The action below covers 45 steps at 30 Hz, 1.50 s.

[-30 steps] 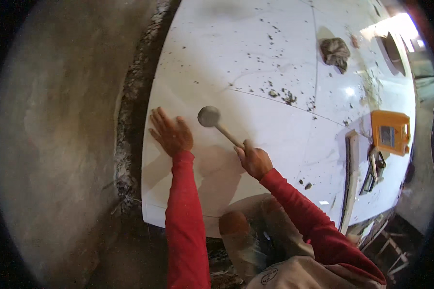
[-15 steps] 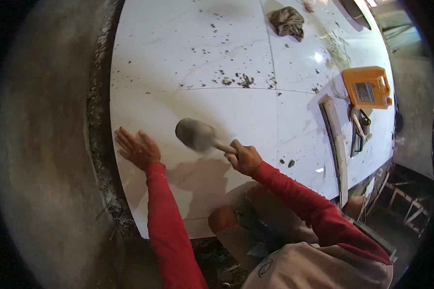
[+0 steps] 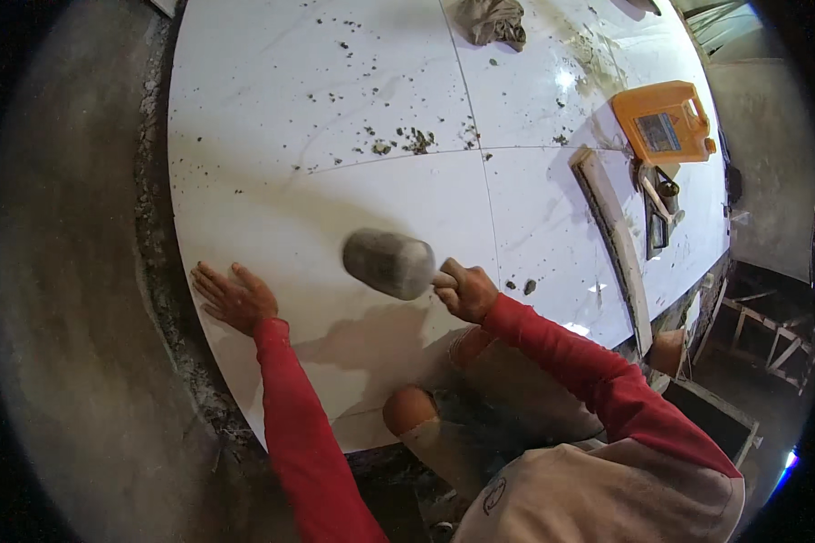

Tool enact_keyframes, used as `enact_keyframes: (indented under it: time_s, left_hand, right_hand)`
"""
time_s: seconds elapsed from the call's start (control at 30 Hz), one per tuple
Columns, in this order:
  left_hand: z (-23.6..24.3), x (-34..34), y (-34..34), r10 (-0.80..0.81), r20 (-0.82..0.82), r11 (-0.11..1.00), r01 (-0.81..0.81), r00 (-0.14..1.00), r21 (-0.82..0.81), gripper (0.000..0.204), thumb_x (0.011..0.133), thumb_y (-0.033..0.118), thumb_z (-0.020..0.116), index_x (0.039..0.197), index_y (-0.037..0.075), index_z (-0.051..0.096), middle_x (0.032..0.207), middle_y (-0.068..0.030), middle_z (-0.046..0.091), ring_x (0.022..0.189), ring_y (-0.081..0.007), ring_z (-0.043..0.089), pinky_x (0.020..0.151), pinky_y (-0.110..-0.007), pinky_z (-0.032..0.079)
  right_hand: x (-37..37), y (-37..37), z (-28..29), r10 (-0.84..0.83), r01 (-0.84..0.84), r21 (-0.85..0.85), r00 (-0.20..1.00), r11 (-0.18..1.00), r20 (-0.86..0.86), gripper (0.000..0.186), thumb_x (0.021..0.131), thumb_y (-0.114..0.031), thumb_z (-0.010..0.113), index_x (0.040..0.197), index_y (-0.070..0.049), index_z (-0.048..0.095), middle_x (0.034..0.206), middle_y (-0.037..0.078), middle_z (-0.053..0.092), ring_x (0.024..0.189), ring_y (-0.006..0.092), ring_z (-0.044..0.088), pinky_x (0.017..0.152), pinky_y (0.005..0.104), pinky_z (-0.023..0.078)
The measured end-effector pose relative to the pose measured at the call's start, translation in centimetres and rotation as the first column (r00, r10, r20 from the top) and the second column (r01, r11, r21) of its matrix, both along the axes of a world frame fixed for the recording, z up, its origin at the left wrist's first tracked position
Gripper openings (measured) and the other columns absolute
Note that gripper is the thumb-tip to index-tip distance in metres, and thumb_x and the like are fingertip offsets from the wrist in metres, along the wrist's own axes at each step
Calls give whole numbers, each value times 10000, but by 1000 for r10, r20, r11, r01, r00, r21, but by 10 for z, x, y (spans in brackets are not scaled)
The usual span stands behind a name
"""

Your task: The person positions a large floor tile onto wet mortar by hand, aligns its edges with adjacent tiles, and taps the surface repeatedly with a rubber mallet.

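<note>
My right hand (image 3: 468, 292) is wrapped round the short wooden handle of a rubber mallet (image 3: 380, 262). Its dark grey head, slightly blurred, is over a large white tile (image 3: 426, 199); I cannot tell whether it touches. On the same tile, close to its left edge, my left hand (image 3: 236, 299) lies flat with the fingers stretched out and nothing in it. Shadows of my arms and the mallet fall across the glossy surface.
Crumbs of mortar (image 3: 417, 142) are scattered round the tile joints. To the right lie a long straight bar (image 3: 614, 244), hand tools (image 3: 658, 208) and an orange jerrycan (image 3: 663, 122). A crumpled cloth (image 3: 493, 22) is at the far side. Rough mortar (image 3: 149, 199) borders the left edge.
The mallet has swung a little to the right and its head is turned more broadside. My left hand stays flat on the tile. The whole view has shifted slightly.
</note>
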<state>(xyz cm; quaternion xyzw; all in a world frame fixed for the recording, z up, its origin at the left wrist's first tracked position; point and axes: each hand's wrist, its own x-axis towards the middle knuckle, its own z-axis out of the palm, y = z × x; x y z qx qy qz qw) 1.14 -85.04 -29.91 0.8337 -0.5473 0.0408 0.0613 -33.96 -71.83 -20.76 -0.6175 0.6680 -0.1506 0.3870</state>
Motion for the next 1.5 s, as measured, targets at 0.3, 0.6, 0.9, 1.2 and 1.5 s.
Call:
enact_keyframes:
  time_s: [0.3,0.6,0.9,1.2,1.5]
  left_hand:
    - [-3,4,3,-43,-54,999,41,998,-36,745,1072,596,223,1655,135,188,1714,-109,192,1585,-276,177,1276,-527,152]
    - [-2,-1,1,-20,-26,999,19,999,-40,710,1088,558,259,1654,136,191,1714,-107,199,1582,-281,187,1262,-549,159]
    - [-4,3,1,-15,-40,1000,15,999,-19,740,1075,600,235,1654,141,200,1705,-121,226,1580,-294,196,1259,-557,162]
    - [-1,-2,-2,-22,-33,999,21,999,-45,711,1084,554,251,1651,127,206,1707,-116,219,1575,-294,211,1260,-546,186]
    - [-5,1,5,-80,13,991,81,997,-103,695,1087,508,275,1642,92,228,1705,-129,223,1576,-298,209,1257,-545,180]
  right_hand:
    - [-25,23,4,79,-67,90,988,994,-131,429,1017,-496,581,1035,-69,539,645,170,643,578,438,652,543,537,511]
    - [-33,24,11,66,-19,201,971,979,-231,426,1025,-495,567,1045,-70,557,679,163,671,610,404,686,543,501,535]
    - [-32,18,0,-5,28,178,991,984,-132,420,1028,-476,571,1049,-57,534,645,155,655,624,442,677,579,541,542]
    - [-36,15,3,-85,88,62,995,994,-52,408,1026,-462,586,1047,-56,545,649,177,651,615,430,679,564,523,541]
    - [-7,1,8,-49,48,47,998,998,26,372,1008,-423,632,1065,-68,538,674,183,662,629,435,680,560,521,542]
